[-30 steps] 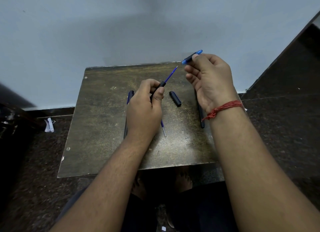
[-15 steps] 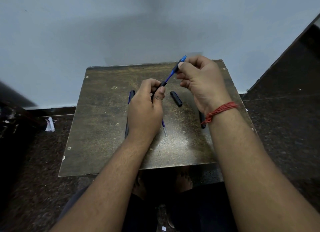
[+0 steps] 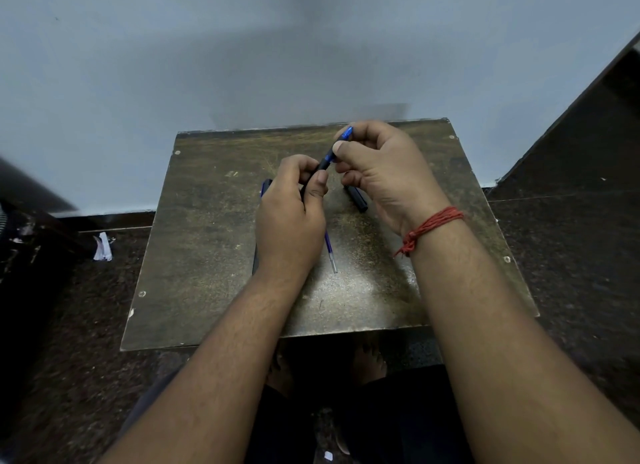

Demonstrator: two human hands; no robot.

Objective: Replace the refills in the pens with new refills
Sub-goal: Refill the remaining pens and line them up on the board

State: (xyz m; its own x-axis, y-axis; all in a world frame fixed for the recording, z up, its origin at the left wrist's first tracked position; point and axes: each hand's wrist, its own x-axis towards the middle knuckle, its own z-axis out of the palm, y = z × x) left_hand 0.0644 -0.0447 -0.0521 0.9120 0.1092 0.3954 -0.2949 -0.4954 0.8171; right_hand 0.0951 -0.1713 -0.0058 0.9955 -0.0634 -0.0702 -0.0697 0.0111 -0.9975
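The left hand [image 3: 289, 218] is curled around the pen barrel [image 3: 320, 167], with the thumb pressed on its upper end. The right hand [image 3: 381, 166] pinches the blue tip piece [image 3: 341, 143] between thumb and forefinger; its other fingers are bent loosely below.

One second ago the right hand held the tip piece well apart from the barrel, and the thin blue refill stood bare out of the barrel's end. Half a second ago the piece was at the point of the refill. Now it has slid down over the refill, and its lower end touches the barrel or nearly does. The bare refill shows no more.

I judge that the new refill is already inside this pen and the closing step is going on. What remains here is probably to turn or push the tip piece until it sits tight, then to put on the cap [image 3: 356, 199], which lies on the table [image 3: 207, 256] just right of the barrel.

A loose refill [image 3: 330, 252] lies on the table below the barrel, partly under the left hand. Another pen [image 3: 265, 188] lies left of the barrel, mostly hidden by this hand. Whether that pen is already refilled, I cannot tell.
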